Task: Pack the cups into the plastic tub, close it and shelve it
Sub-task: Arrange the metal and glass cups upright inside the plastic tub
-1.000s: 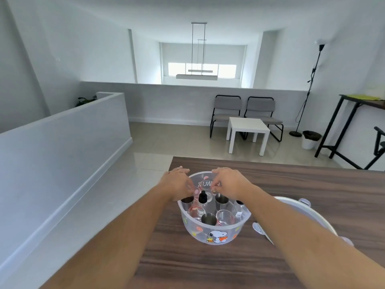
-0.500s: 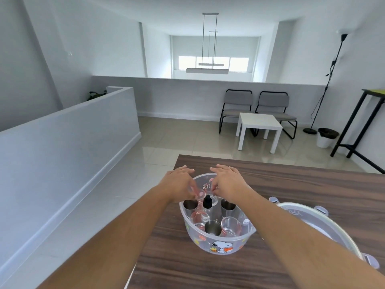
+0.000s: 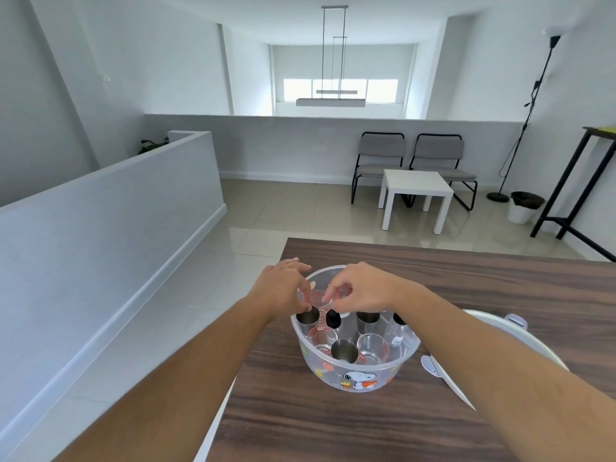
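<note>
A clear round plastic tub point(image 3: 358, 378) with a cartoon dog print stands on the brown wooden table point(image 3: 483, 281). Inside stand several steel cups point(image 3: 344, 351), clear measuring cups point(image 3: 371, 346) and small dark-capped bottles point(image 3: 333, 317). Over the tub's far side, my left hand point(image 3: 281, 290) and my right hand point(image 3: 358, 290) both pinch a clear measuring cup with pink markings point(image 3: 318, 300), held just above the other cups. The tub's white lid point(image 3: 493, 331) lies on the table to the right, partly hidden by my right forearm.
The table's left edge runs close beside the tub, with tiled floor and a low grey wall beyond. Across the room stand a small white table point(image 3: 416, 195), two grey chairs point(image 3: 380, 155), a floor lamp and a bin point(image 3: 525, 206).
The view has shifted right and tilted slightly. Both hands stay over the tub's far side, and their fingers have closed in on the clear pink-marked cup.
</note>
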